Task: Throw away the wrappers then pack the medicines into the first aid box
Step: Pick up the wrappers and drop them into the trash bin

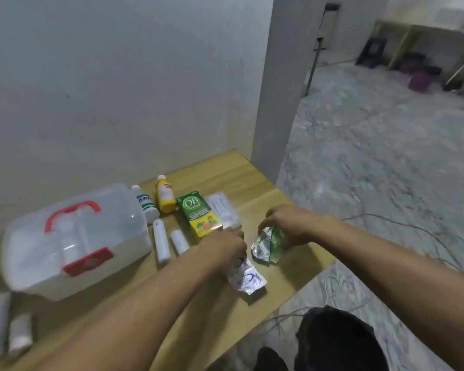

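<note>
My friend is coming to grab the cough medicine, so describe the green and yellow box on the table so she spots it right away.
Start at the clear first aid box with the red handle on the wooden table. To its right stand a white bottle and a yellow bottle, and just right of those lies the carton. It is the only cardboard box there, green on top, yellow below, marked "OB herbal".

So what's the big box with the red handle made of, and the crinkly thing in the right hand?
The first aid box looks like cloudy see-through plastic, smooth and shiny. The wrapper in the right hand seems to be crumpled foil: silvery, creased, with green print.
</note>
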Demonstrator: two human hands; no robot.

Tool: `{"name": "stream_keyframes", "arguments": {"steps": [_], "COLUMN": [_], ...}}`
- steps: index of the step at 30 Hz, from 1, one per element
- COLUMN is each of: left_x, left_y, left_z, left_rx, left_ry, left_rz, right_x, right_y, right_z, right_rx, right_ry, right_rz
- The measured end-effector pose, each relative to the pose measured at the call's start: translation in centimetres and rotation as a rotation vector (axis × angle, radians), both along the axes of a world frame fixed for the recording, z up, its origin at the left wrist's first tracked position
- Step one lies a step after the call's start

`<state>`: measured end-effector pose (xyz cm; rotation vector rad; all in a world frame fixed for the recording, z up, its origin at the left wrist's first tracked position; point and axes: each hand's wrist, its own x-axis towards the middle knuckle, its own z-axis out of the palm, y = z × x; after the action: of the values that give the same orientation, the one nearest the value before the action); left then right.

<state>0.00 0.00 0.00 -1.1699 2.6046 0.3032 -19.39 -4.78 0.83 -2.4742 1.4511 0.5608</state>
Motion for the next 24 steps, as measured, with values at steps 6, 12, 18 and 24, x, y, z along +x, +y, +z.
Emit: {"name": "stream_keyframes", "arguments": {"steps": [6,12,18,24], "left_x": [-0.5,-0.5,-4.8,-14.1], "left_y": [-0.2,1.5,4.6,7.3], "left_z": [-1.5,-1.5,1.6,0.4], "left_rx": [-0.234,-0.317,-0.233,-0.150], "left_ry": [-0.092,0.139,0.326,0.373], "left_rz": [-0.011,0.209,0.296,0.226], "right_x": [-0.9,-3.9,-10.5,-17.2], "right_y": [0.4,3.9,9.0,13.3], "right_z": [-1.1,-1.2,1.1,-0.7], "right_rx": [-0.121,-0.240,-0.196,-0.120], "right_ry": [-0.036,-0.310,-0.373,-0.381], "right_rz": [-0.058,-0.192,-0.362,-0.620]}}
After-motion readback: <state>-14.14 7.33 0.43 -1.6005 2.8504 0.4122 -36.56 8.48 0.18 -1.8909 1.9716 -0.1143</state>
